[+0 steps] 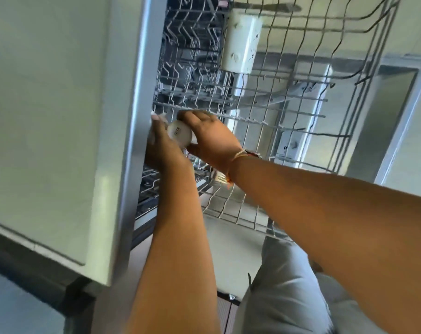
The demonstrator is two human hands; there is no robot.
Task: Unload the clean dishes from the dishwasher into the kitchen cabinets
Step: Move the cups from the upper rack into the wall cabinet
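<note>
- Head view: both hands are on a small white cup (180, 135) (could be a little bowl, hard to say), held right at the near-left corner of the dishwasher's wire upper rack (289, 112), which is pulled out.
- The cup's round base faces the camera, with a dark mark on it that's too blurry to read. Its mouth points away into the rack, and its long axis runs roughly along the line of sight.
- The left hand (161, 145) wraps round the cup's left side, fingers curled on it.
- The right hand (209, 138) grips it from the right, fingers over the top and thumb underneath. There's a corded wristband (243, 155) on that wrist.
- A white plastic box (243, 44) is clipped to the rack further back.
- A pale cabinet panel (48, 116) fills the left side, just beside the left hand.
- Grey trousers (284, 285) show at the bottom.
</note>
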